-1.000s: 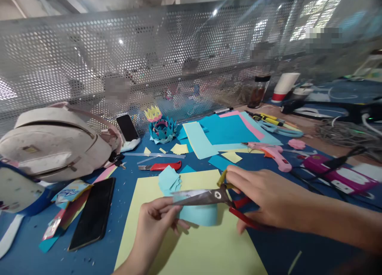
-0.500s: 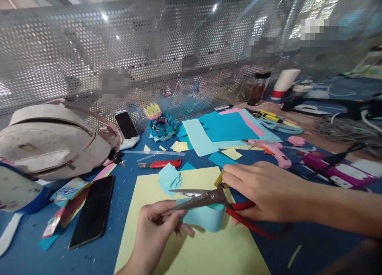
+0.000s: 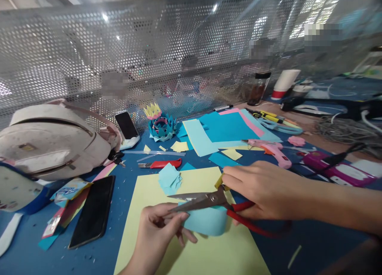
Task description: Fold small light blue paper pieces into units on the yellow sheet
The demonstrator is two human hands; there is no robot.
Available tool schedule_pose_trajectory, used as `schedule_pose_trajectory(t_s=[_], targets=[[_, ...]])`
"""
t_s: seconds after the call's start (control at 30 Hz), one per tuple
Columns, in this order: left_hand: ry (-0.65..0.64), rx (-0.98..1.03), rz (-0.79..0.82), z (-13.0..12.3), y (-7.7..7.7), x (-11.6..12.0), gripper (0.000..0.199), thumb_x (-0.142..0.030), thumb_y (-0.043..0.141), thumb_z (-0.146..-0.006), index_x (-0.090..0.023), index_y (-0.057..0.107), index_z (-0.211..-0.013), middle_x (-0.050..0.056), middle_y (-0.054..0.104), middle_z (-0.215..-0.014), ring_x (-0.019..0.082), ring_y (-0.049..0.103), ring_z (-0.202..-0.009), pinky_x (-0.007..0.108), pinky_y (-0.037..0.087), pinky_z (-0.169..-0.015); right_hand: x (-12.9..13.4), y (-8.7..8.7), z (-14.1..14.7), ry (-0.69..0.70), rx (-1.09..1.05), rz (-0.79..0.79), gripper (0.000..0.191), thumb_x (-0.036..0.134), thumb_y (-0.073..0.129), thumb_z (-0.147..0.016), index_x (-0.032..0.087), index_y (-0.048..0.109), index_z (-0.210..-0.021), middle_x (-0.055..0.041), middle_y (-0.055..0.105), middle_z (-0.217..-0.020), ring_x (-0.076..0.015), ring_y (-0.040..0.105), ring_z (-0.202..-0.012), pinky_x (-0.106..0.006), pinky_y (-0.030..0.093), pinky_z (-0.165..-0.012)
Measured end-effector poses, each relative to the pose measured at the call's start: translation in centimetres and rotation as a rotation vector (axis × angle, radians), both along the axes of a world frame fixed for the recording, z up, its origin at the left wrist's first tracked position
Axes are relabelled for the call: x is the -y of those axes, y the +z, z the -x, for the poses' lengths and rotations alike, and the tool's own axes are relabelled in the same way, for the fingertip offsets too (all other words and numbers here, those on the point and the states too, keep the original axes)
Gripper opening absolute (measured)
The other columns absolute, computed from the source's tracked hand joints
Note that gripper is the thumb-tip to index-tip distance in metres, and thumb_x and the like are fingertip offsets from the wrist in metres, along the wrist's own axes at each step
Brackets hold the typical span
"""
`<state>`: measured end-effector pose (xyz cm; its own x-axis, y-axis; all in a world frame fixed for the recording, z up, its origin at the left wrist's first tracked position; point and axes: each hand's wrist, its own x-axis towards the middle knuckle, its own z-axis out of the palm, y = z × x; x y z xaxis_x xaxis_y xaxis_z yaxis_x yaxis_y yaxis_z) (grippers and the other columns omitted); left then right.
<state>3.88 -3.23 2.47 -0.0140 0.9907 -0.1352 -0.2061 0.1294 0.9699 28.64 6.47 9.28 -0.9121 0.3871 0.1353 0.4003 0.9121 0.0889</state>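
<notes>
My left hand pinches the left end of a curled light blue paper strip between thumb and fingers. In my right hand are red-handled scissors, their blades pointing left and slightly parted. The lower blade lies across the strip's upper edge, close to my left fingertips. Under both hands is a pale yellow sheet. A small stack of light blue paper pieces rests on that sheet, just beyond the blades. A bit of yellow shows by the right fingers; what it belongs to is hidden.
Beyond lie a red box cutter, a blue and yellow paper flower, blue sheets and a pink glue gun. At left are a black phone and a backpack. A perforated metal screen stands behind.
The scissor blades have closed somewhat, and their tips sit slightly more to the left. The blue strip has turned and dipped a little. Both hands stay in nearly the same place.
</notes>
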Motion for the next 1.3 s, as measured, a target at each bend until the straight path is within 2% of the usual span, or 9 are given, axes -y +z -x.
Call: schedule_pose_trajectory(t_s=[0.23,0.5,1.0,1.3], targets=[[-0.004,0.015,0.011,-0.02,0.03,-0.03,0.035,-0.046,0.085,-0.07,-0.012,0.079,-0.078,0.007,0.071,-0.052,0.023,0.072,-0.048,0.021,0.05,-0.041,0.01,-0.15,-0.14,0.017,-0.015,-0.007,0.042,0.058,0.047,-0.095,0.018,0.054,-0.083,-0.0034,0.061,-0.076,-0.0168,0.055,-0.058,-0.031,0.017,-0.047],[-0.001,-0.016,0.016,-0.01,-0.32,-0.07,0.036,-0.047,0.084,-0.071,-0.012,0.076,-0.072,0.006,0.069,-0.05,0.024,0.071,-0.048,0.022,0.05,-0.04,-0.07,-0.66,-0.37,0.026,-0.036,-0.021,0.049,0.061,0.037,-0.098,0.018,0.055,-0.083,-0.0039,0.061,-0.074,-0.0157,0.053,-0.055,-0.03,0.018,-0.046],[-0.022,-0.033,0.027,0.12,-0.57,-0.1,0.039,-0.049,0.083,-0.071,-0.012,0.072,-0.067,0.007,0.07,-0.051,0.024,0.072,-0.048,0.022,0.049,-0.04,-0.11,-0.57,-0.29,0.049,-0.011,-0.064,0.049,0.061,0.038,-0.099,0.018,0.055,-0.082,-0.0037,0.062,-0.074,-0.0164,0.056,-0.052,-0.031,0.017,-0.044],[0.006,0.018,0.034,-0.15,-0.51,-0.11,0.034,-0.044,0.085,-0.07,-0.012,0.075,-0.068,0.005,0.068,-0.047,0.024,0.072,-0.048,0.021,0.048,-0.039,-0.14,-0.7,-0.21,0.058,-0.022,-0.069,0.049,0.059,0.039,-0.099,0.017,0.055,-0.08,-0.0035,0.061,-0.071,-0.0145,0.051,-0.048,-0.031,0.015,-0.044]])
